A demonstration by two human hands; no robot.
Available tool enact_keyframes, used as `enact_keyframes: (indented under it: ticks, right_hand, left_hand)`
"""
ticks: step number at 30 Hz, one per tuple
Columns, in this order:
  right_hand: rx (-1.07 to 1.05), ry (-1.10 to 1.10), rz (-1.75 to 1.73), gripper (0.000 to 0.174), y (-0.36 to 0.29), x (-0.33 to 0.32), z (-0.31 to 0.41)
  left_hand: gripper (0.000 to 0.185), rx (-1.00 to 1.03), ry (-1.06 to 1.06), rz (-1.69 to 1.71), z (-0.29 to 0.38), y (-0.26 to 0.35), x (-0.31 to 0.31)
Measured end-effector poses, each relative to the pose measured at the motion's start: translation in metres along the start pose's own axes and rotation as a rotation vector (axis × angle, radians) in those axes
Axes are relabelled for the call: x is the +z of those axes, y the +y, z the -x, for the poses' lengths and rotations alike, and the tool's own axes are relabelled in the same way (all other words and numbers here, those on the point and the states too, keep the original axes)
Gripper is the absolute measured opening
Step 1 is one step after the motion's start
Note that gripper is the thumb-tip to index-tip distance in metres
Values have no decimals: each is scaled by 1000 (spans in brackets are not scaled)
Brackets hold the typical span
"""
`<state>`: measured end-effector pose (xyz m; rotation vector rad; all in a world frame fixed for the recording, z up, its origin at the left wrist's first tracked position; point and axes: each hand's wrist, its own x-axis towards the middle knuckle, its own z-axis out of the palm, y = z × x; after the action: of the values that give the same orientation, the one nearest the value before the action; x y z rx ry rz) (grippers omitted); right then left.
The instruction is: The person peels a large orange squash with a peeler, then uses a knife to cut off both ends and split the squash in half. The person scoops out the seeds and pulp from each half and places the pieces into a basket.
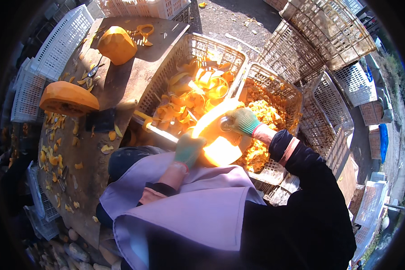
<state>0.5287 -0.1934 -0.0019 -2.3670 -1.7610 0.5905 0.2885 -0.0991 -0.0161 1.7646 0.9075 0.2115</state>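
A hollow piece of peeled orange pumpkin, glaring in the sun, rests over my lap against a lilac apron. My left hand, in a green-coated work glove, grips its near left rim. In my gloved right hand is a metal scoop, its rounded end at the pumpkin's open cavity. Beneath and beyond the piece stands a plastic crate of stringy pumpkin pulp. Left of that, another crate holds long curled peelings.
On the wooden board at left lie a peeled pumpkin chunk, a cut pumpkin half, a spoon-like metal tool, a dark flat block and scattered scraps. Stacked crates rise at far right. Whole squashes lie at lower left.
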Motion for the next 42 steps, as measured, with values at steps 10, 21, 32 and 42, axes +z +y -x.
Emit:
enact_keyframes:
  ticks: [10, 21, 32, 42]
  right_hand:
    - [17, -55, -57, 42, -13, -32, -3]
    - [76, -111, 100, 39, -2, -20, -19]
    - [25, -241, -782, 32, 30, 22, -2]
    - [93, -230, -510, 41, 3, -30, 2]
  left_hand:
    - [38, 18, 59, -5, 1, 8, -3]
    - [40, -149, 12, 46, 11, 27, -13]
    - [39, 17, 82, -40, 14, 40, -14]
    - [42, 39, 69, -119, 5, 27, -16]
